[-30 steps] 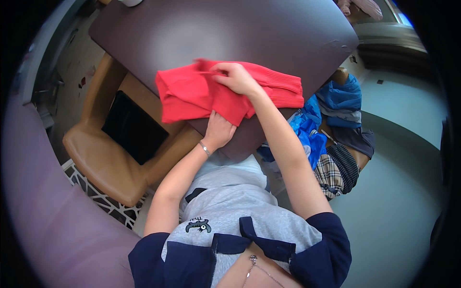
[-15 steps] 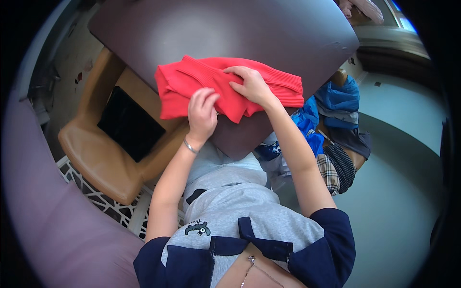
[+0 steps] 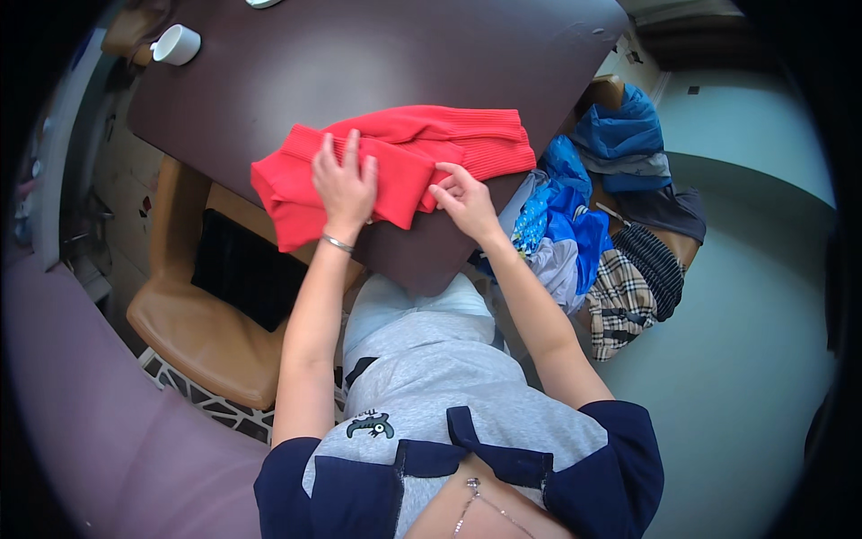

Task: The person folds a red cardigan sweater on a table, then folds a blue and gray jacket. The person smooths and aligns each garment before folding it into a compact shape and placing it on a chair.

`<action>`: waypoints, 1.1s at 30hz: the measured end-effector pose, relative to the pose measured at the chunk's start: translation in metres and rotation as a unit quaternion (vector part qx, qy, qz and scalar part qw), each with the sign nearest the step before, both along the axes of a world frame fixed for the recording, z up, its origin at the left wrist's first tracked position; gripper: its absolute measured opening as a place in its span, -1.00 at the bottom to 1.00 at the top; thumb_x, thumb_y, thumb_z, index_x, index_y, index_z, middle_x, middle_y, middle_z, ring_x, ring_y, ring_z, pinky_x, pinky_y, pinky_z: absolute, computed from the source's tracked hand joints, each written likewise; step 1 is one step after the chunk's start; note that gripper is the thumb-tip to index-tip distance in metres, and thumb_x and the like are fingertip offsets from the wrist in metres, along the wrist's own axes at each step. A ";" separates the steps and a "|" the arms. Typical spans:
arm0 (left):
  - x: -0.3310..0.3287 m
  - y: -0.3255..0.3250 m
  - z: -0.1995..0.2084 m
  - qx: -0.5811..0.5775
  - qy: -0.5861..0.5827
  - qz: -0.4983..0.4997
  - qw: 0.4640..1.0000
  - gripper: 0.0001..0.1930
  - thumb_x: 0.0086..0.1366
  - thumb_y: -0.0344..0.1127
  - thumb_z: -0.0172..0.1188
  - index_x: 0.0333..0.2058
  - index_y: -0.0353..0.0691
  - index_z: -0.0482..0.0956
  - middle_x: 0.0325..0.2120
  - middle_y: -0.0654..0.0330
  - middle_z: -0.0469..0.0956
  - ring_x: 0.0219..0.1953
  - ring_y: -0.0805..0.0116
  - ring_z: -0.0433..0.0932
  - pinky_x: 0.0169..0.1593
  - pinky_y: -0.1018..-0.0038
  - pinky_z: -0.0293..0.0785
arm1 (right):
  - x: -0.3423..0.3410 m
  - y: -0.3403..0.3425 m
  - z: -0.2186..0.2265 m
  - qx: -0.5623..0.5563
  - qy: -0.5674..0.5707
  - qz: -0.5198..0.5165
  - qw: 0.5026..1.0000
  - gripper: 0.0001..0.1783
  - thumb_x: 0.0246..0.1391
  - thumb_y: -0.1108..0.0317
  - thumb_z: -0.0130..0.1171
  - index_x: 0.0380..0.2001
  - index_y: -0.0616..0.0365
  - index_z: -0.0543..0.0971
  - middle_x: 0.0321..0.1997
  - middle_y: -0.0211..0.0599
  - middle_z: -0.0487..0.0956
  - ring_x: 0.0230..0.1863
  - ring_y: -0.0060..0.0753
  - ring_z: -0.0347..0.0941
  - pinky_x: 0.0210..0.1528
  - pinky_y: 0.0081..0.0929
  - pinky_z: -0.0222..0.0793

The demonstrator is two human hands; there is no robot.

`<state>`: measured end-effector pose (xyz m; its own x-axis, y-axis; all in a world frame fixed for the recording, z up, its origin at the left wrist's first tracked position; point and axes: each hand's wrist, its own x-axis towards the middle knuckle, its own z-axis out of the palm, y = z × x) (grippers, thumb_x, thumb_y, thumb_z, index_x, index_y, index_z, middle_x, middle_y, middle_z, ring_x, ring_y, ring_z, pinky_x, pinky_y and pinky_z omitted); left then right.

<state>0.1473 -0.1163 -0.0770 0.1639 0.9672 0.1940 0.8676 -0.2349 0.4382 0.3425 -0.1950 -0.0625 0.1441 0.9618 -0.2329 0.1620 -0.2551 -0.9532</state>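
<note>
A red knit sweater [image 3: 301,193] with ribbed bands lies partly folded at the near corner of the dark brown table [image 3: 296,67]. My left hand [image 3: 345,187] rests palm down on its folded middle, fingers spread. At the right side of that fold, my right hand [image 3: 467,205] has its thumb and forefinger at the cloth's edge, the other fingers curled. A ribbed part of the sweater stretches to the right beyond this hand. The layers under the fold are hidden.
A white cup [image 3: 177,45] stands at the table's far left. On the left is a tan chair [image 3: 197,346] with a black cushion [image 3: 247,269]. Several clothes are heaped at the right: a blue garment [image 3: 620,126], shiny blue cloth [image 3: 584,225] and a plaid piece [image 3: 620,301].
My left hand has gone from raised, curled fingers to lying flat on the sweater. My right hand has drawn back from the sweater's top to the fold's right edge. The view has shifted.
</note>
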 end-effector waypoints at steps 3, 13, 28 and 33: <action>-0.027 0.031 0.002 -0.018 0.022 -0.058 0.998 -0.58 0.13 -0.15 0.09 0.00 -0.03 0.44 0.11 -0.05 0.20 0.14 -0.04 0.16 0.15 0.00 0.10 | -0.016 0.003 0.014 -0.026 -0.023 0.017 0.999 -0.49 -0.03 0.35 0.21 0.02 0.21 0.36 -0.56 -0.32 0.52 -0.55 -0.59 0.47 -0.45 -0.62 0.40; -0.059 0.086 0.094 -0.223 -0.154 -0.210 0.939 -0.81 0.19 -0.34 0.14 -0.44 -0.29 0.34 -0.67 0.22 0.28 -0.60 0.49 0.22 -0.48 0.56 0.23 | 0.006 0.051 0.030 -0.116 -0.020 0.224 0.968 -0.42 -0.10 0.26 0.30 -0.03 0.28 0.36 -0.60 -0.30 0.53 -0.59 -0.56 0.47 -0.46 -0.59 0.36; -0.076 0.035 0.005 -0.086 0.083 -0.106 0.987 -0.67 0.11 -0.23 0.21 -0.16 -0.18 0.41 -0.22 0.11 0.46 -0.13 0.12 0.42 -0.04 0.19 0.29 | 0.000 0.085 0.002 -0.048 -0.101 0.115 0.987 -0.49 -0.27 0.42 0.21 -0.14 0.18 0.34 -0.50 -0.26 0.39 -0.40 -0.41 0.39 -0.30 -0.40 0.35; -0.036 0.007 0.031 0.084 0.009 -0.060 0.995 -0.61 0.14 -0.33 0.16 -0.02 -0.20 0.40 -0.01 -0.02 0.32 0.04 0.01 0.30 0.11 0.18 0.18 | -0.002 0.062 0.001 0.019 -0.169 0.076 0.982 -0.46 -0.15 0.48 0.25 -0.04 0.20 0.33 -0.52 -0.38 0.38 -0.56 -0.61 0.36 -0.44 -0.60 0.35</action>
<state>0.1115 -0.1095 -0.0460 0.2807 0.8949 0.3471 0.8362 -0.4055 0.3692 0.3405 -0.1327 -0.0612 0.0608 0.9853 -0.1596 0.5046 -0.1683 -0.8468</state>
